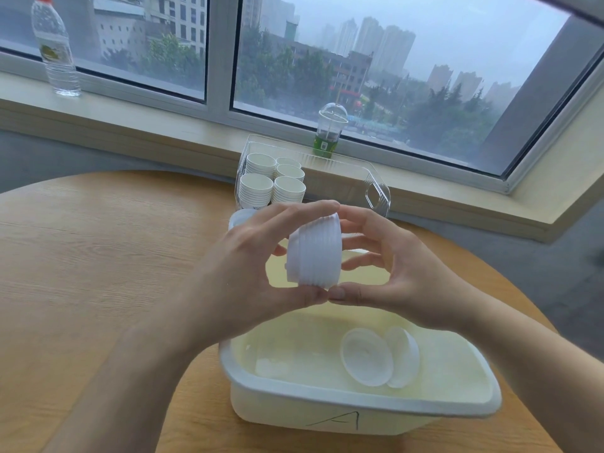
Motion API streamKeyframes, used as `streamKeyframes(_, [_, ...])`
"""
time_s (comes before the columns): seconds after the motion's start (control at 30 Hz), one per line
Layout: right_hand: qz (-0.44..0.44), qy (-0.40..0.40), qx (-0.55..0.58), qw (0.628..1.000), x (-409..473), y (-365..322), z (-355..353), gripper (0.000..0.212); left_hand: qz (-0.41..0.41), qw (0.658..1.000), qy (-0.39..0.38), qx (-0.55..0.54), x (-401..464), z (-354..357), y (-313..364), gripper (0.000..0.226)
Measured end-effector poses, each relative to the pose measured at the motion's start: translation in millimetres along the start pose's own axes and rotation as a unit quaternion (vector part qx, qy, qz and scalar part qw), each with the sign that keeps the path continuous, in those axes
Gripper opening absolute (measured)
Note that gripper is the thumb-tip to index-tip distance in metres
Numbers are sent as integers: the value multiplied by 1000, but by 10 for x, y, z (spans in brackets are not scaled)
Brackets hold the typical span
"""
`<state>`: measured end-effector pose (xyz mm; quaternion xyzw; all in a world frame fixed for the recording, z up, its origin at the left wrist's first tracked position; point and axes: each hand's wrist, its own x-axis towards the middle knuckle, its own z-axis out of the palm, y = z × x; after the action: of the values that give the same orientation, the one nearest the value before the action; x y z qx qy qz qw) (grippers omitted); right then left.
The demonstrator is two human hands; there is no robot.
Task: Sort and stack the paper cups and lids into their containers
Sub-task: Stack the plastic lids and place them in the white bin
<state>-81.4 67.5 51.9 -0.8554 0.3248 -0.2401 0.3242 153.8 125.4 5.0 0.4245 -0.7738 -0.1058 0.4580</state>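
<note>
A stack of white plastic lids [315, 251] is held on its side above the white bin. My left hand [258, 266] grips it from the left, thumb below and fingers over the top. My right hand [389, 273] pinches its right end with fingertips and thumb. The white bin [327, 395], marked "A" on its front wall, sits near me on the table. Two loose lids [376, 356] lean on edge inside it. Behind, a clear plastic container [376, 194] holds several stacks of white paper cups [273, 181] in its left half.
The round wooden table [98, 256] extends left of the bins. On the window sill stand a water bottle [55, 47] at far left and a dome-lidded plastic cup with green liquid [328, 132] behind the clear container. Another white lid [242, 217] peeks out behind my left hand.
</note>
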Motion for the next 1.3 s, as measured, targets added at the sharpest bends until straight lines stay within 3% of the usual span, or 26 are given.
streamKeyframes(0.4, [-14, 19, 10, 1000, 10, 60, 51, 83, 16, 1000, -11, -3, 9, 13, -25, 78])
streamKeyframes(0.57, [9, -23, -108, 994, 2, 130, -25, 96, -3, 999, 23, 41, -11, -82, -105, 77])
streamKeyframes(0.63, [50, -90, -202, 974, -19, 189, -65, 89, -18, 999, 28, 41, -21, -118, -126, 80])
streamKeyframes(0.7, [90, -188, -309, 928, -53, 261, -61, 83, -22, 999, 25, 40, -25, -122, -135, 82])
streamKeyframes(0.8, [131, -290, -384, 867, -118, 427, 19, 92, -26, 999, 20, 30, -23, -97, -123, 84])
streamKeyframes(0.97, [144, -318, -418, 839, -169, 613, 99, 104, -25, 1000, 10, 17, -26, -33, -96, 83])
streamKeyframes(1.3, [146, -343, -483, 792, -157, 643, 158, 95, -29, 999, -20, 15, -14, -1, -115, 84])
